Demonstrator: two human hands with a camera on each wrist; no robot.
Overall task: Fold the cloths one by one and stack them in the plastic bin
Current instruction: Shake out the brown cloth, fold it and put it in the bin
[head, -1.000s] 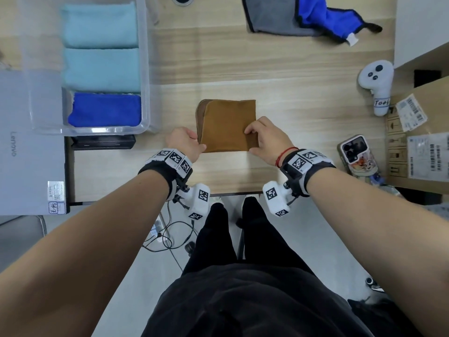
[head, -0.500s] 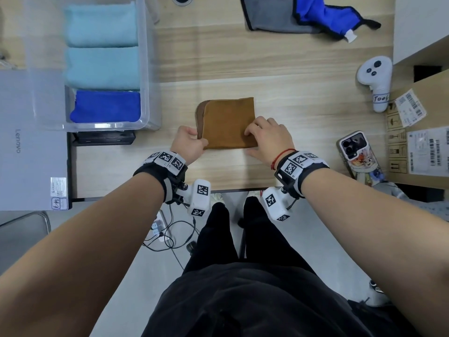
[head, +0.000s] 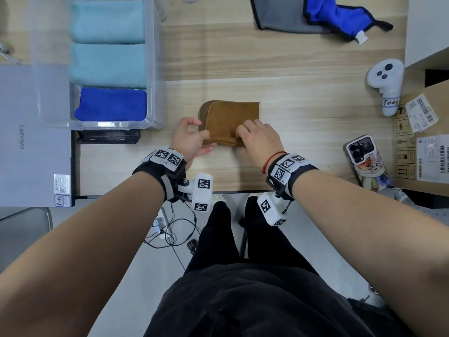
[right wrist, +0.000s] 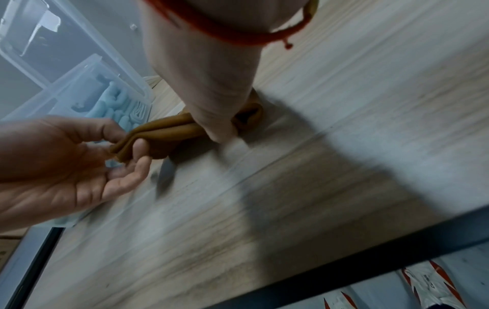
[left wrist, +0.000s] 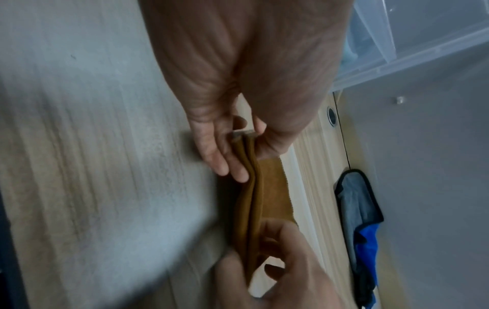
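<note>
A folded brown cloth (head: 230,120) lies on the wooden table (head: 303,98) in front of me. My left hand (head: 192,139) pinches its near left corner, thumb on top and fingers under the edge (left wrist: 243,158). My right hand (head: 257,139) grips the near right corner (right wrist: 246,117), and the near edge is lifted off the table. The clear plastic bin (head: 155,69) stands at the left and holds two folded light-blue cloths (head: 107,42) and a folded blue cloth (head: 111,104). An unfolded grey and blue cloth (head: 313,15) lies at the far edge.
A white game controller (head: 386,83), a phone (head: 366,161) and a cardboard box (head: 427,142) sit at the right. A closed grey laptop (head: 31,132) lies left of the bin, with a black device (head: 109,137) at the bin's near side.
Both hands went from resting on the cloth's near corners to gripping them, and the near edge has risen off the table.
</note>
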